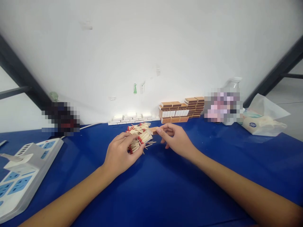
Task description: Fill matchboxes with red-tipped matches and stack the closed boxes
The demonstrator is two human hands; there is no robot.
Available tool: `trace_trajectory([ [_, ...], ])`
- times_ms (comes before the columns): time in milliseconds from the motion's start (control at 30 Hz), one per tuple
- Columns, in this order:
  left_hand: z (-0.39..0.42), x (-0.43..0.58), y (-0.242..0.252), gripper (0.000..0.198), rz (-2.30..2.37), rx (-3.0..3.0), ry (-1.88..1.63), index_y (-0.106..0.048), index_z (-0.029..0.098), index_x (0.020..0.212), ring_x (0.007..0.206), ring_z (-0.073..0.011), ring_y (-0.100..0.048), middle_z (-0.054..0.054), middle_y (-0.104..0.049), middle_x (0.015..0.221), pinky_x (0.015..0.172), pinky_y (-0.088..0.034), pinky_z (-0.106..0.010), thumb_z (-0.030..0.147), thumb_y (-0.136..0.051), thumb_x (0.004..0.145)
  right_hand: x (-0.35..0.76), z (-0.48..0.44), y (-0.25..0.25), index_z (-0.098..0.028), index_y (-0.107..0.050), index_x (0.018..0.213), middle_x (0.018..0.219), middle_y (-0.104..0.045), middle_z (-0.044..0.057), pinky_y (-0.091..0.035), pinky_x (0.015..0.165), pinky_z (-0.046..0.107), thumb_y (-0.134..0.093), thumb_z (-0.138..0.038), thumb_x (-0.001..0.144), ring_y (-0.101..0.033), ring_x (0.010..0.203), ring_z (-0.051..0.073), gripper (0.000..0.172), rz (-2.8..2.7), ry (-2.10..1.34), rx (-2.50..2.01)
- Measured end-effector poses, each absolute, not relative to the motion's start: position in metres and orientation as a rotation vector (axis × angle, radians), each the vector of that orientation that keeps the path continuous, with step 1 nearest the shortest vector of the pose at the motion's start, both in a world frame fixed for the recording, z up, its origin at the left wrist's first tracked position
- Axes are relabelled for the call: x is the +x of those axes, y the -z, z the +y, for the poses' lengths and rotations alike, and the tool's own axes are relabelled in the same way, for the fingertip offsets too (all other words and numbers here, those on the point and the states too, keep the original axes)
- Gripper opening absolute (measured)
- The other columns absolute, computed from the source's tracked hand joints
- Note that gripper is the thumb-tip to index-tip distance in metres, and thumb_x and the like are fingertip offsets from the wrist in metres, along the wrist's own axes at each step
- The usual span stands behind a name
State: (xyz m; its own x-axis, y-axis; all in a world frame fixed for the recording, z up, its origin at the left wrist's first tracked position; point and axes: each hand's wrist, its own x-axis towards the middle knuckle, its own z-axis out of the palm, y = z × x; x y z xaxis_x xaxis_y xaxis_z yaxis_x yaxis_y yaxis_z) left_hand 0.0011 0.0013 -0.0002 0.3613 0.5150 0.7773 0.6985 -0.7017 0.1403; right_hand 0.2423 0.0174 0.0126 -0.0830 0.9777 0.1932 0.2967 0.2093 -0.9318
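We hold match bundle [145, 137] in left hand [121, 151], fingers curled round; right hand [175, 138] pinches brown matchbox [154, 130] narrowly, near loose matches [138, 129].

By the left grip [120, 151], at the centre of the frame, the left side of the match-filled tray [145, 137] and part of the pile of loose matches [134, 129] are covered, while the right end of the matchbox sleeve [153, 130] is hidden by the right grip [176, 138]. The dark object [62, 118] at the left and most of the clear bottle [234, 83] at the right are blurred into blocks. The power strip [50, 154] is cut off by the left edge.
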Motion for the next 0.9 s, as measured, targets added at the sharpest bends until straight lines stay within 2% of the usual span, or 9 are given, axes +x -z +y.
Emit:
trace_trajectory([
  [133,0.000,0.002,0.000,0.028,-1.066,-2.427,1.254,-0.073,0.016,0.112,0.089,-0.0248,-0.073,-0.009,-0.078,0.097,0.078,-0.063,-0.041,0.032,-0.074,0.089,0.241,0.019,-0.012,-0.018,-0.065,0.087,0.091,-0.074,0.010,-0.051,0.045,0.027,-0.071,-0.058,0.083,-0.062,0.060,0.015,0.041,-1.454,-1.116,-1.217],
  [200,0.000,0.003,-0.001,0.028,-1.058,-2.427,1.254,-0.073,0.016,0.111,0.090,-0.0250,-0.073,-0.009,-0.078,0.096,0.079,-0.063,-0.041,0.031,-0.075,0.088,0.242,0.020,-0.010,-0.018,-0.066,0.086,0.086,-0.073,0.008,-0.049,0.045,0.028,-0.070,-0.054,0.084,-0.061,0.061,0.016,0.036,-1.469,-1.109,-1.233],
  [300,-0.001,0.003,-0.001,0.027,-1.070,-2.416,1.244,-0.073,0.016,0.111,0.089,-0.0252,-0.073,-0.009,-0.078,0.095,0.078,-0.063,-0.041,0.031,-0.074,0.088,0.247,0.025,-0.005,-0.020,-0.066,0.085,0.077,-0.069,0.004,-0.049,0.054,0.030,-0.066,-0.047,0.088,-0.058,0.062,0.016,0.027,-1.613,-0.778,-1.279],
  [367,-0.001,0.003,-0.002,0.027,-1.082,-2.405,1.241,-0.073,0.016,0.111,0.088,-0.0251,-0.073,-0.009,-0.078,0.094,0.076,-0.063,-0.040,0.032,-0.074,0.088,0.253,0.031,-0.002,-0.020,-0.066,0.086,0.080,-0.069,0.004,-0.049,0.064,0.032,-0.064,-0.038,0.089,-0.058,0.067,0.016,0.018,-1.740,-0.470,-1.289],
  [433,-0.001,0.003,-0.002,0.026,-1.098,-2.387,1.250,-0.073,0.017,0.110,0.087,-0.0247,-0.072,-0.008,-0.078,0.091,0.076,-0.063,-0.040,0.033,-0.073,0.089,0.259,0.035,-0.002,-0.021,-0.067,0.090,0.084,-0.070,0.003,-0.048,0.068,0.033,-0.063,-0.033,0.089,-0.058,0.071,0.016,0.013,-1.843,-0.307,-1.299],
  [567,0.000,0.003,-0.003,0.024,-1.186,-2.330,1.293,-0.074,0.018,0.107,0.087,-0.0232,-0.072,-0.006,-0.077,0.090,0.076,-0.062,-0.038,0.034,-0.073,0.089,0.263,0.034,-0.008,-0.021,-0.068,0.090,0.080,-0.069,0.002,-0.044,0.065,0.031,-0.064,-0.043,0.091,-0.058,0.069,0.016,0.022,-2.015,-0.359,-1.339],
  [667,0.000,0.002,-0.003,0.024,-1.246,-2.301,1.302,-0.074,0.019,0.107,0.089,-0.0231,-0.072,-0.006,-0.077,0.093,0.077,-0.062,-0.038,0.034,-0.074,0.088,0.258,0.023,-0.012,-0.021,-0.068,0.094,0.087,-0.069,0.003,-0.043,0.065,0.030,-0.070,-0.056,0.087,-0.059,0.073,0.017,0.035,-2.155,-0.404,-1.308],
  [733,0.000,0.002,-0.002,0.024,-1.248,-2.303,1.289,-0.074,0.019,0.107,0.090,-0.0232,-0.072,-0.006,-0.076,0.093,0.078,-0.062,-0.038,0.034,-0.074,0.088,0.254,0.016,-0.013,-0.021,-0.067,0.095,0.092,-0.069,0.004,-0.043,0.066,0.030,-0.075,-0.058,0.082,-0.059,0.076,0.017,0.040,-2.235,-0.404,-1.274],
  [900,0.001,0.002,-0.001,0.024,-1.237,-2.338,1.263,-0.074,0.019,0.108,0.089,-0.0241,-0.071,-0.007,-0.076,0.093,0.076,-0.062,-0.038,0.033,-0.073,0.088,0.252,0.011,-0.016,-0.022,-0.064,0.089,0.089,-0.066,0.003,-0.041,0.066,0.030,-0.076,-0.044,0.082,-0.058,0.075,0.017,0.026,-2.353,-0.408,-1.236],
])
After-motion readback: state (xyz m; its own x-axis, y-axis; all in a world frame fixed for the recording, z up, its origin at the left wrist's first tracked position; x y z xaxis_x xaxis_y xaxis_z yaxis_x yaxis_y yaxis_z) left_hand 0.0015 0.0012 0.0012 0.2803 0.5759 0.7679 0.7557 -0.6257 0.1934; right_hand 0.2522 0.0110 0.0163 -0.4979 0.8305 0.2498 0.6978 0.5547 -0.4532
